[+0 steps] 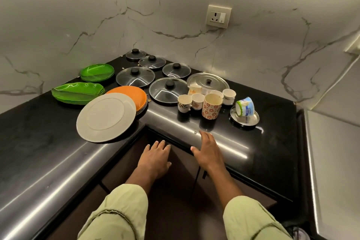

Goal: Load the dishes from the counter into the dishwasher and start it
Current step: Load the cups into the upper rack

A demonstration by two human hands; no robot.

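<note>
Polished black stone counter wraps an inner corner beneath white veined marble walls, and dishes crowd its back part. Both hands reach forward, palms down and empty, out of pale green sleeves. On the left hand the fingers are loosely spread over the dark cabinet front below the counter edge. On the right hand the fingers are stretched out together, their tips over the counter's front edge.

Just beyond the right hand stands a tall mug with red flowers, with small white cups clustered beside and behind it. Left of the left hand, a large grey round plate overhangs the corner, lying on a stack of orange plates. Farther back lie glass lids with black knobs, a steel lid and green leaf-shaped plates. To the right, a white tub sits tilted on a small steel plate.
</note>
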